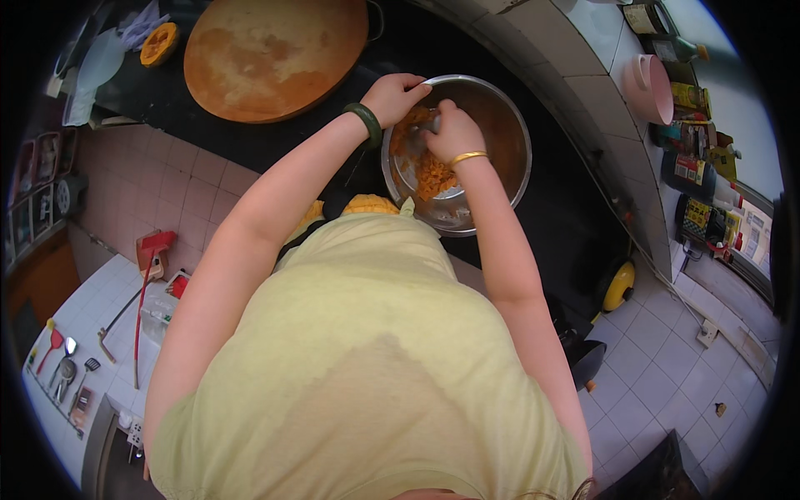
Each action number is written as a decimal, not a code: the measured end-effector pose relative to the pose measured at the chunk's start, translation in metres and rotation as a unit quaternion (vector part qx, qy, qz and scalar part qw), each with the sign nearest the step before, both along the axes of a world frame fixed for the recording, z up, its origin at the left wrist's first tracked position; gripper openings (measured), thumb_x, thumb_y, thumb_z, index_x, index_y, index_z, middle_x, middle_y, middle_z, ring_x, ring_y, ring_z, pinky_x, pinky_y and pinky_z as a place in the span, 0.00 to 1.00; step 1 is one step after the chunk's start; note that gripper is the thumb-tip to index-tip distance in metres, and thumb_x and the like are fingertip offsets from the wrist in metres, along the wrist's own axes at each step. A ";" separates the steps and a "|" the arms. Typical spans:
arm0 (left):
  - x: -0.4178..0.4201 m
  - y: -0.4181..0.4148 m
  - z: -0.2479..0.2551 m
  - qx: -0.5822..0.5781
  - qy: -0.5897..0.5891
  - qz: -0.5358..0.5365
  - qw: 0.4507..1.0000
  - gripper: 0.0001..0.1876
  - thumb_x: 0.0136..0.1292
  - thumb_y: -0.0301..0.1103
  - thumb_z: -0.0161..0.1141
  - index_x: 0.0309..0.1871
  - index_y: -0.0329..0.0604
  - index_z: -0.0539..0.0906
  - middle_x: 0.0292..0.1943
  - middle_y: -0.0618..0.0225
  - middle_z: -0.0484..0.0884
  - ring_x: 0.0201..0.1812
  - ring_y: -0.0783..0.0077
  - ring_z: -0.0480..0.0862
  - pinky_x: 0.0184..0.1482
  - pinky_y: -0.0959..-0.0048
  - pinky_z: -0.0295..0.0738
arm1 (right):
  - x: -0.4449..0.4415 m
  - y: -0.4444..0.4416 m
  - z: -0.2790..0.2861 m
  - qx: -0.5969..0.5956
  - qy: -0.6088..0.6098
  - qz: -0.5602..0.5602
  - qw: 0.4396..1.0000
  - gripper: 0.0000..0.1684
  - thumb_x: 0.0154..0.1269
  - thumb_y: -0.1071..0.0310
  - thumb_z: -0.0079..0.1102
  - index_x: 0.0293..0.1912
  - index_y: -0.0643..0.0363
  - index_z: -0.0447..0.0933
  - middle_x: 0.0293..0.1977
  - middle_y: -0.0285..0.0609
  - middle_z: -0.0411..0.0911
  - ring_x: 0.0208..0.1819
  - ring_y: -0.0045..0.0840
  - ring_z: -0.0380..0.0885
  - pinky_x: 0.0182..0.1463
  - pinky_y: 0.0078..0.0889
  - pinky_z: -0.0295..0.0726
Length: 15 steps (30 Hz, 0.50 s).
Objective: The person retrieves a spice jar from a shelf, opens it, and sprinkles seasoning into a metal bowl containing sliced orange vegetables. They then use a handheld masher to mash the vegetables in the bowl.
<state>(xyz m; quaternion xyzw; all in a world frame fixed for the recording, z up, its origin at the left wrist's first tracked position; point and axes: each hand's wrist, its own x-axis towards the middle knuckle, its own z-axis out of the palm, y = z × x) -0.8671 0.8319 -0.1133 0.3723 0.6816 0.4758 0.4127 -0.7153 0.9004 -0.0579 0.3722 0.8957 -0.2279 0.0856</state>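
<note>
A stainless steel bowl (507,150) stands on the black countertop just in front of me. My left hand (395,99), below a dark green bangle, grips the bowl's far left rim with its thumb and fingers. Inside the bowl is my right hand (457,132), with a gold bracelet at the wrist. Its fingers are curled around a small pale, shiny object (435,123), mostly hidden, so I cannot tell what it is. Soft orange pieces, likely pumpkin (434,178), lie on the bowl's bottom and stick to its left wall.
Left of the bowl lies a large round wooden cutting board (275,56). Beyond it sit a cut pumpkin piece (159,44) and a translucent plastic bag (103,53). A tiled wall borders the counter's right side, with a pink pot (650,90) and several bottles on its ledge.
</note>
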 end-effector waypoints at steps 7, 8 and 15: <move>-0.003 -0.024 -0.004 0.026 0.048 0.041 0.998 0.21 0.72 0.43 0.61 0.58 0.36 0.84 0.46 0.57 0.89 0.45 0.68 0.87 0.51 0.71 0.79 | 0.066 -0.004 0.002 -0.004 0.180 -0.158 0.971 0.18 0.59 0.65 0.73 0.45 0.59 0.75 0.33 0.52 0.83 0.23 0.34 0.82 0.31 0.35 0.82; -0.002 -0.029 -0.004 0.023 0.050 0.046 0.997 0.21 0.72 0.43 0.60 0.58 0.36 0.84 0.46 0.59 0.89 0.44 0.71 0.86 0.50 0.72 0.79 | 0.068 -0.005 0.000 0.013 0.200 -0.158 0.967 0.18 0.59 0.66 0.73 0.45 0.59 0.75 0.32 0.51 0.83 0.20 0.32 0.81 0.28 0.33 0.81; 0.015 -0.053 -0.005 0.052 -0.088 0.096 0.990 0.19 0.73 0.39 0.62 0.60 0.35 0.82 0.45 0.67 0.88 0.43 0.78 0.83 0.49 0.77 0.78 | 0.044 -0.020 -0.019 0.009 0.191 -0.067 0.979 0.18 0.55 0.68 0.74 0.44 0.57 0.77 0.41 0.49 0.82 0.47 0.46 0.81 0.51 0.41 0.81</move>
